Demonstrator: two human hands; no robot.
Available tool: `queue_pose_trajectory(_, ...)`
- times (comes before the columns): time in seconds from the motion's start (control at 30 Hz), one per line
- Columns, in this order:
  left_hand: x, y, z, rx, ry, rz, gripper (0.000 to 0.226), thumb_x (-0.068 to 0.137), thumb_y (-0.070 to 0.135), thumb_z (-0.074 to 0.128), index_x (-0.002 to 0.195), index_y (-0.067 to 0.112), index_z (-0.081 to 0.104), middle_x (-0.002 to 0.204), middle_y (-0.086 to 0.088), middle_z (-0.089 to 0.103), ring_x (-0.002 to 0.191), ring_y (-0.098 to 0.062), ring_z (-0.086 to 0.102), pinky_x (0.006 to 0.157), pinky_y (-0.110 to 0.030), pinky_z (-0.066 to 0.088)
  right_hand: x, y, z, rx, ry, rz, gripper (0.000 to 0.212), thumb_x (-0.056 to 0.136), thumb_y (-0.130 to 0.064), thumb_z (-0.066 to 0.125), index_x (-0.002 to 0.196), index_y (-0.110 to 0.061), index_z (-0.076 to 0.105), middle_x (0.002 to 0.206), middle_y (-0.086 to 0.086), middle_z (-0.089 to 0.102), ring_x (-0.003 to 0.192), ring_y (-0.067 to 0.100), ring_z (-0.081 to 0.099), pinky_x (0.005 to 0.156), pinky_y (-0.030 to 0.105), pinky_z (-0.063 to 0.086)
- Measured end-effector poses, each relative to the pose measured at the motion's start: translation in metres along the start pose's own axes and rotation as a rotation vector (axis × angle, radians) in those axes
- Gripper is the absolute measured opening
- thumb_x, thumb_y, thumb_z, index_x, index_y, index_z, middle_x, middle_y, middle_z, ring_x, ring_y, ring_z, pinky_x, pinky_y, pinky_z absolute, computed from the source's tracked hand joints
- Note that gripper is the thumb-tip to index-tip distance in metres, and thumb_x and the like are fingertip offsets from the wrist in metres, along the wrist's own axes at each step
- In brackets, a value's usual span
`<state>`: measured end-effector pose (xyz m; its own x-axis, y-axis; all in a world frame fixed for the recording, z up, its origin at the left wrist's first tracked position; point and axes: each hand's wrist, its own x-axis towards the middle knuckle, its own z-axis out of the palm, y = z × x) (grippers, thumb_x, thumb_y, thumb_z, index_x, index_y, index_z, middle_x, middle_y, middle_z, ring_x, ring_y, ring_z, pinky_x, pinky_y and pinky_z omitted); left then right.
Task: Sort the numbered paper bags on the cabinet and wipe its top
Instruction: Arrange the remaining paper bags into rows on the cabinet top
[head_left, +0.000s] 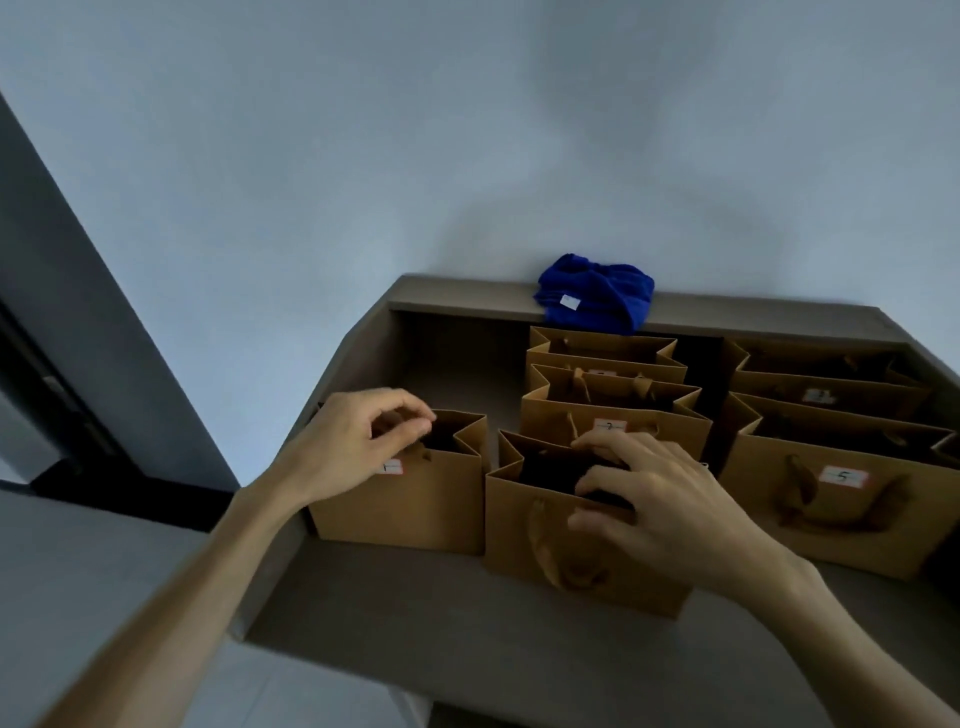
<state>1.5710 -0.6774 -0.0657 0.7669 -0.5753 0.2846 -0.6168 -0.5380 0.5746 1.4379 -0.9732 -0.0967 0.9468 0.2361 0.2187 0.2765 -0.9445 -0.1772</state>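
Several brown paper bags with white number labels stand on the grey cabinet top (467, 639). My left hand (358, 441) pinches the top rim of the bag labelled 1 (415, 509) at the left. My right hand (670, 499) lies over the open mouth of the front middle bag (524, 556), fingers curled over its rim; its label is hidden. Behind it stand two more bags (613, 421), one marked 2 or 7. At the right, the bag labelled 5 (841, 499) stands with another bag (826, 384) behind it. A blue cloth (597, 291) lies on the back ledge.
A pale wall rises behind the cabinet. A dark door frame (62, 374) runs down the left. The cabinet's raised back ledge (457, 299) and left rim (332, 374) border the bags. Bare cabinet surface shows in front of the bags and at the back left.
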Motion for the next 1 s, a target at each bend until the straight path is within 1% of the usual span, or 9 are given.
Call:
queue_pose_trajectory(0.13,-0.001,-0.009,0.011,0.091,-0.110,0.022,0.022,0.088,0.037,0.063,0.109,0.034,0.068,0.105,0.021,0.066,0.095,0.008,0.059,0.073,-0.010,0.049,-0.011,0.007,-0.001,-0.101,0.028,-0.018,0.034,0.092,-0.056,0.038,0.103,-0.037,0.064,0.137,-0.004,0.051,0.116,0.018,0.057,0.086,0.037,0.051)
queue_pose_trajectory(0.3,0.004,-0.014,0.023,0.111,-0.185,0.039,0.032,0.081,0.056,0.054,0.108,0.043,0.065,0.105,0.027,0.064,0.093,0.005,0.062,0.079,-0.025,0.057,-0.045,0.029,-0.014,-0.195,0.062,0.003,0.025,0.091,-0.054,0.038,0.097,-0.043,0.059,0.129,-0.008,0.056,0.101,0.011,0.063,0.080,0.027,0.047)
queue_pose_trajectory(0.43,0.005,-0.009,0.032,0.170,-0.178,0.093,0.024,0.086,0.048,0.056,0.107,0.043,0.067,0.103,0.030,0.065,0.089,0.010,0.061,0.073,-0.015,0.050,-0.077,0.051,-0.026,-0.195,0.055,0.067,0.018,0.091,-0.053,0.042,0.094,-0.044,0.058,0.127,-0.008,0.057,0.099,0.013,0.064,0.078,0.025,0.044)
queue_pose_trajectory(0.5,0.006,-0.004,0.037,0.169,-0.196,0.112,0.024,0.086,0.048,0.055,0.107,0.043,0.067,0.102,0.029,0.065,0.088,0.011,0.060,0.072,-0.013,0.049,-0.087,0.060,-0.031,-0.147,0.019,0.116,0.027,0.091,-0.064,0.035,0.094,-0.047,0.057,0.130,-0.012,0.053,0.107,0.010,0.057,0.081,0.020,0.040)
queue_pose_trajectory(0.57,0.007,0.000,0.039,0.158,-0.224,0.124,0.025,0.085,0.050,0.053,0.106,0.044,0.066,0.101,0.029,0.065,0.089,0.013,0.060,0.072,-0.013,0.050,-0.090,0.065,-0.037,-0.066,-0.007,0.152,0.044,0.085,-0.080,0.025,0.096,-0.051,0.055,0.136,-0.023,0.041,0.122,-0.002,0.035,0.089,0.015,0.032)
queue_pose_trajectory(0.63,0.008,0.004,0.040,0.139,-0.246,0.133,0.022,0.085,0.051,0.052,0.103,0.047,0.064,0.099,0.029,0.065,0.090,0.012,0.060,0.072,-0.014,0.050,-0.085,0.063,-0.044,-0.016,0.044,0.145,0.049,0.082,-0.085,0.027,0.099,-0.051,0.057,0.136,-0.030,0.036,0.128,-0.009,0.026,0.095,0.014,0.029)
queue_pose_trajectory(0.73,0.008,0.007,0.041,0.128,-0.271,0.147,0.016,0.087,0.049,0.053,0.100,0.050,0.061,0.097,0.030,0.065,0.091,0.011,0.060,0.071,-0.015,0.051,-0.062,0.054,-0.057,0.075,0.150,0.161,0.037,0.089,-0.070,0.038,0.101,-0.044,0.061,0.132,-0.028,0.044,0.127,-0.005,0.038,0.098,0.023,0.038)
queue_pose_trajectory(0.83,0.010,0.010,0.039,0.098,-0.273,0.132,0.021,0.085,0.052,0.051,0.101,0.047,0.063,0.098,0.028,0.066,0.091,0.009,0.061,0.073,-0.019,0.053,-0.026,0.053,-0.064,0.109,0.183,0.152,0.032,0.090,-0.054,0.047,0.102,-0.032,0.066,0.124,-0.015,0.058,0.117,0.003,0.053,0.097,0.030,0.049)
queue_pose_trajectory(1.0,0.016,0.010,0.018,-0.038,-0.147,0.121,0.025,0.089,0.041,0.053,0.105,0.032,0.069,0.098,0.022,0.069,0.093,0.006,0.063,0.077,-0.014,0.051,0.035,0.064,-0.057,0.004,0.012,0.192,0.027,0.095,-0.033,0.062,0.121,-0.025,0.064,0.125,-0.005,0.062,0.115,0.009,0.057,0.098,0.036,0.052)
